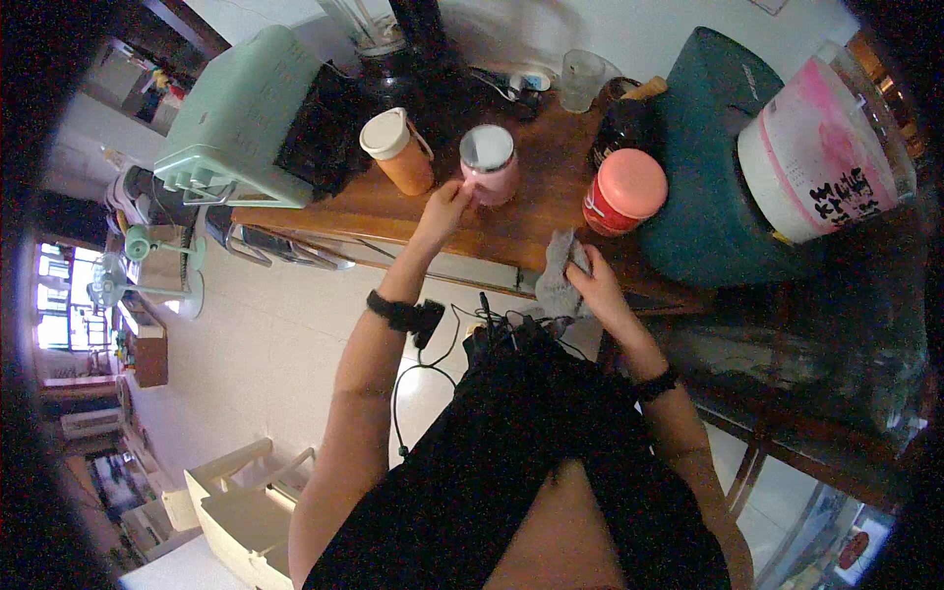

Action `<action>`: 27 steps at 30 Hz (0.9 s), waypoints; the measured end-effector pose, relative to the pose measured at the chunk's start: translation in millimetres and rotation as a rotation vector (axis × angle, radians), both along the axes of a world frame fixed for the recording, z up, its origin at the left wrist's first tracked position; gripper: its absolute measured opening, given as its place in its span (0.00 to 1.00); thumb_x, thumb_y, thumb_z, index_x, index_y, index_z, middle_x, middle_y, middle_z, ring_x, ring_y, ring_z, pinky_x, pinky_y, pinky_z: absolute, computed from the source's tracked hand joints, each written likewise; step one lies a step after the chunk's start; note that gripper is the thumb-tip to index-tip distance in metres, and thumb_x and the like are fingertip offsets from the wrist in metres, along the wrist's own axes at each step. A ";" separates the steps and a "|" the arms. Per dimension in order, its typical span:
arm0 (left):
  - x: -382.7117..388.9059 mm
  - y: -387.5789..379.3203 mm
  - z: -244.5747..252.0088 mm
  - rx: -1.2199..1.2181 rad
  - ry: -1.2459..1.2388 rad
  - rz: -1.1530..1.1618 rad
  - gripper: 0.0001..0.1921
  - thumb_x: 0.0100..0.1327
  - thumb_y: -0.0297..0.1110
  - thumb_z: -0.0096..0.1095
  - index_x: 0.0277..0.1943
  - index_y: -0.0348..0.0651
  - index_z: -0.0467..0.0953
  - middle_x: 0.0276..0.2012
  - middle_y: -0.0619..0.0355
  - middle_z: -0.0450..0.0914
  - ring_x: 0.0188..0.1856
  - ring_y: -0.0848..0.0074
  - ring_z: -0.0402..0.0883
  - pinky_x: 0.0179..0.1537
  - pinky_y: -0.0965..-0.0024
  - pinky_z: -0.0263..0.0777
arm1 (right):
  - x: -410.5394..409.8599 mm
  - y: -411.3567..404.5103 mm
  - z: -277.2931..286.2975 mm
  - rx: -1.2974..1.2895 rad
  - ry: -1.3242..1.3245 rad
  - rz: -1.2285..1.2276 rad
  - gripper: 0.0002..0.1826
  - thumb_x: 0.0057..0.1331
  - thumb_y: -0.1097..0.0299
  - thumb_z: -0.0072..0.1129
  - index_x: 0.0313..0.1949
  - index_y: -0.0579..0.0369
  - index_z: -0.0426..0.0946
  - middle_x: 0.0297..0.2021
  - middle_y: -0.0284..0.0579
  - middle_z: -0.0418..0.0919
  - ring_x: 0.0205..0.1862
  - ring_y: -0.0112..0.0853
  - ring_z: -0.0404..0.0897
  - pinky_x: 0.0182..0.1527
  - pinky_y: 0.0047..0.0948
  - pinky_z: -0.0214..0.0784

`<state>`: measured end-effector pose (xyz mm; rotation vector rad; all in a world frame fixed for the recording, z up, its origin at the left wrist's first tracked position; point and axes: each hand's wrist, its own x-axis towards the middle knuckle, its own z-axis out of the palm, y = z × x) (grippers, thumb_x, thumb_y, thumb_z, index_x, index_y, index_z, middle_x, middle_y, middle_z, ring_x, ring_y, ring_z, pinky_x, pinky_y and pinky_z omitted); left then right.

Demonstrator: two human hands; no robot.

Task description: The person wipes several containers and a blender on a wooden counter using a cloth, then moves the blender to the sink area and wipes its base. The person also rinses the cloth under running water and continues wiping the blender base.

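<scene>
My left hand (441, 209) has its fingers closed on the handle of a pink mug (495, 181) with a clear-rimmed lid, standing on the wooden tabletop (457, 234). A grey cloth (558, 276) hangs from my right hand (594, 277), pinched between thumb and fingers at the table's front edge. Left of the mug stands an orange tumbler (410, 168) with a cream lid and strap. To the right, a red jar (611, 214) with a coral lid stands near the cloth.
A mint-green toaster oven (240, 125) sits at the left, a blender (380, 55) behind. An empty glass (580, 81), a dark pot (627, 118) and a power strip (532, 80) are at the back. A dark green box (700, 162) and a white-pink bucket (815, 158) stand right. Black cables (428, 361) hang by my body.
</scene>
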<state>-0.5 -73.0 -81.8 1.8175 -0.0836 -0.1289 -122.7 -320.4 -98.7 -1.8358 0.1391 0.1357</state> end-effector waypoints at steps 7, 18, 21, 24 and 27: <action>-26.6 44.3 20.2 0.089 0.258 -0.256 0.17 0.67 0.45 0.42 0.35 0.38 0.69 0.29 0.65 0.68 0.32 0.82 0.64 0.37 0.78 0.61 | 55.9 49.8 57.9 -0.295 -0.535 -0.102 0.20 0.58 0.67 0.54 0.51 0.54 0.66 0.44 0.46 0.72 0.47 0.39 0.71 0.45 0.32 0.64; 5.0 62.7 5.2 0.153 0.263 -0.483 0.21 0.65 0.47 0.45 0.48 0.37 0.72 0.42 0.57 0.77 0.47 0.74 0.71 0.52 0.70 0.61 | 135.7 134.5 95.6 -0.876 -0.662 0.192 0.13 0.54 0.59 0.57 0.38 0.47 0.75 0.34 0.43 0.70 0.40 0.40 0.72 0.36 0.37 0.68; -0.8 59.9 -0.5 0.043 0.073 -0.398 0.23 0.65 0.50 0.44 0.43 0.33 0.73 0.34 0.55 0.77 0.37 0.76 0.71 0.42 0.72 0.65 | 142.3 128.2 96.3 -0.751 -0.398 0.012 0.17 0.56 0.56 0.55 0.41 0.53 0.73 0.37 0.49 0.73 0.38 0.46 0.74 0.38 0.39 0.68; 5.5 60.1 -13.4 0.010 0.052 -0.425 0.25 0.65 0.51 0.44 0.44 0.32 0.72 0.36 0.54 0.77 0.40 0.74 0.72 0.45 0.72 0.64 | 151.0 105.5 91.6 -0.785 -0.194 -0.023 0.21 0.58 0.54 0.53 0.43 0.58 0.72 0.40 0.54 0.74 0.40 0.48 0.74 0.41 0.41 0.67; 2.0 59.3 0.7 -0.028 0.037 -0.431 0.27 0.64 0.53 0.44 0.45 0.31 0.72 0.37 0.53 0.77 0.41 0.74 0.72 0.45 0.71 0.64 | 143.4 81.8 92.1 -0.866 -0.179 -0.147 0.22 0.58 0.55 0.52 0.45 0.60 0.71 0.39 0.55 0.74 0.41 0.47 0.74 0.41 0.39 0.67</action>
